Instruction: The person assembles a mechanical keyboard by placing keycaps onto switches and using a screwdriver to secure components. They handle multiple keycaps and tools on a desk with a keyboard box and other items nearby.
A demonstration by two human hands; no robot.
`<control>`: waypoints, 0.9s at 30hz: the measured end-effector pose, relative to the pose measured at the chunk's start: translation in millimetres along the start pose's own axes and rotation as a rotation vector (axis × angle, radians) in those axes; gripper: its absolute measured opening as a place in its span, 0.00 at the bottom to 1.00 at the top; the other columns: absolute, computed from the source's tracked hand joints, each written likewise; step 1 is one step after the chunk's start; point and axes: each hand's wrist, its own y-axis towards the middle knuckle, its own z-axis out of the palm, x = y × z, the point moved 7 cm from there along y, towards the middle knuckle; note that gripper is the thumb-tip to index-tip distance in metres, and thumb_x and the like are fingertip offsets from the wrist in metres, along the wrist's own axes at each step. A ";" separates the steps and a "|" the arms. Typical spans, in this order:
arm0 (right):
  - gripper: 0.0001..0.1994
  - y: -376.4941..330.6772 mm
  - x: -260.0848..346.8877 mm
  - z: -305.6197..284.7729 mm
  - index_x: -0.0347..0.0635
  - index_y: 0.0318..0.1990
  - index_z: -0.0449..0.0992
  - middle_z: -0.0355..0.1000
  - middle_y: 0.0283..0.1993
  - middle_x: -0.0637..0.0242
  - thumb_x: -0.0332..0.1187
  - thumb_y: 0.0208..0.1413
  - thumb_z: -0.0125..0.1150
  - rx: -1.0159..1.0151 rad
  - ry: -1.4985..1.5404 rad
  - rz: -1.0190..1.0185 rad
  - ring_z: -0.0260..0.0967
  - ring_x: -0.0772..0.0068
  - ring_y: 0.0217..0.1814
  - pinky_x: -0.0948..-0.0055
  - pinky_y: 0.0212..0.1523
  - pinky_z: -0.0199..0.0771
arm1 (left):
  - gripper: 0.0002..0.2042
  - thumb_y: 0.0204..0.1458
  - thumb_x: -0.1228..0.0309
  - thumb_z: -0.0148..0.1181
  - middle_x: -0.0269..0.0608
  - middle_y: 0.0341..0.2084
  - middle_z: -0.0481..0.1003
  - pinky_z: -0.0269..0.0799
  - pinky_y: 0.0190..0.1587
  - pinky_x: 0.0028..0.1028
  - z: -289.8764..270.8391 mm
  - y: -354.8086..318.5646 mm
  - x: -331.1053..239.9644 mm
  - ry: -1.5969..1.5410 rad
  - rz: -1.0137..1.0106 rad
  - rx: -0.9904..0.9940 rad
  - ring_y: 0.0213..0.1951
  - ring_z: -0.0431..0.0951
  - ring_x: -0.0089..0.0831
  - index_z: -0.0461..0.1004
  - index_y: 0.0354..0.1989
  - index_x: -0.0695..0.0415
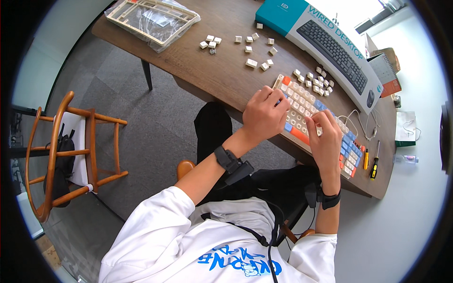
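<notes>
A compact keyboard (306,106) with white, orange and blue keycaps lies slantwise along the table's near edge. My left hand (266,115) rests at its left end, fingers curled over the keys there and partly hiding them. Over the keyboard's middle is my right hand (325,134), thumb and forefinger brought together in a pinch just above the keys. Whatever may be between those fingertips is too small to tell. Beyond the keyboard, loose white keycaps (321,82) lie in a cluster, and further keycaps (251,62) are scattered to the left.
A teal and white keyboard box (325,42) stands along the far side. A bagged cream frame (153,21) lies at the far left. Near the right edge are a yellow-black screwdriver (374,170), a smaller yellow tool (366,159) and a white cable (365,125). A wooden chair (87,153) stands left.
</notes>
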 end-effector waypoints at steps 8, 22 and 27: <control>0.05 -6.7 -3.6 4.8 0.37 0.40 0.74 0.75 0.37 0.58 0.22 0.63 0.66 0.000 0.088 0.056 0.77 0.53 0.34 0.60 0.37 0.76 | 0.04 0.47 0.77 0.66 0.34 0.32 0.75 0.77 0.41 0.35 0.4 -0.5 -0.3 0.000 -0.001 0.011 0.39 0.76 0.38 0.78 0.28 0.54; 0.04 -20.2 -0.8 19.1 0.39 0.39 0.77 0.73 0.37 0.59 0.21 0.59 0.66 0.045 0.011 -0.002 0.75 0.50 0.42 0.55 0.41 0.76 | 0.02 0.48 0.75 0.65 0.35 0.33 0.75 0.77 0.44 0.36 3.0 -1.6 0.6 0.012 0.001 0.050 0.41 0.75 0.39 0.78 0.29 0.55; 0.04 -23.2 -0.2 20.1 0.38 0.39 0.77 0.72 0.38 0.59 0.21 0.59 0.67 0.010 -0.005 -0.007 0.74 0.52 0.43 0.56 0.42 0.76 | 0.04 0.49 0.76 0.65 0.32 0.32 0.76 0.77 0.40 0.35 1.6 0.0 0.9 -0.003 -0.005 0.024 0.37 0.75 0.38 0.77 0.28 0.52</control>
